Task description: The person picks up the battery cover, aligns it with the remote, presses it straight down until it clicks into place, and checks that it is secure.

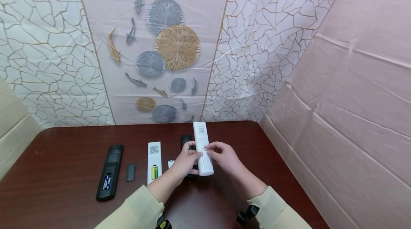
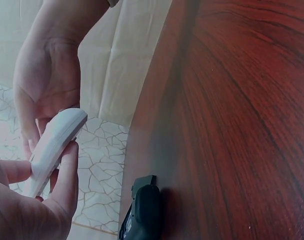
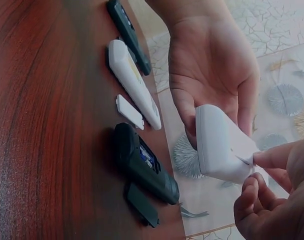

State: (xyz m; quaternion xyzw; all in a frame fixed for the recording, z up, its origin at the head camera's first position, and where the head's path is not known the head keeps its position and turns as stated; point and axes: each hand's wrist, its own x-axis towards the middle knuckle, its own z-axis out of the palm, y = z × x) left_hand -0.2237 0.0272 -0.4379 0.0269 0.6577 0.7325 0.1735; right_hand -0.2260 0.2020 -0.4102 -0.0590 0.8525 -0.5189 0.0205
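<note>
While the left hand (image 1: 185,161) grips the white remote (image 1: 201,137) back-up, apparently to steady it, the right hand (image 1: 226,156) pinches at its battery cover (image 1: 207,164) with curled fingers.

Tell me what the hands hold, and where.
A long white plastic remote control; left hand grips it midway along, right hand pinches its white battery cover.

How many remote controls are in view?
4: a white remote in the left hand; on the table, left to right, a black remote, another white remote and another black remote, partly hidden from the head camera.
</note>
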